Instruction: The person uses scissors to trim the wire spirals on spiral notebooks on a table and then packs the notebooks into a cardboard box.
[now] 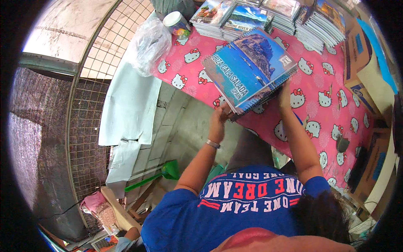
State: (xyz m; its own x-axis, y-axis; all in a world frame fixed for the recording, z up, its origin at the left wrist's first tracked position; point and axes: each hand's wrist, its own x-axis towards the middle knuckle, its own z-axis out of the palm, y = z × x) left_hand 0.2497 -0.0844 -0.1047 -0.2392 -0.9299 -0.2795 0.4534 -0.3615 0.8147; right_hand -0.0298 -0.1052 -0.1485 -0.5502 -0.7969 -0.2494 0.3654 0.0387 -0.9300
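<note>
A small stack of spiral notebooks [252, 67], the top cover showing blue sea and a rocky headland, is held between my two hands over the near edge of the table. My left hand [220, 119] grips the near left corner. At the right side, by the black coil binding, my right hand [285, 97] closes round the stack; its fingers are partly hidden under it. Pink cloth with white cartoon cats covers the table [191, 90]. A blue pen [298, 118] lies beside my right forearm.
Stacked notebooks [208, 30] line the table's far side. A clear jar [178, 24] and a plastic bag [150, 47] stand at the far left corner. Cardboard boxes [357, 56] edge the right side. Wire mesh [93, 105] rises at left, with a green dustpan [171, 169] below.
</note>
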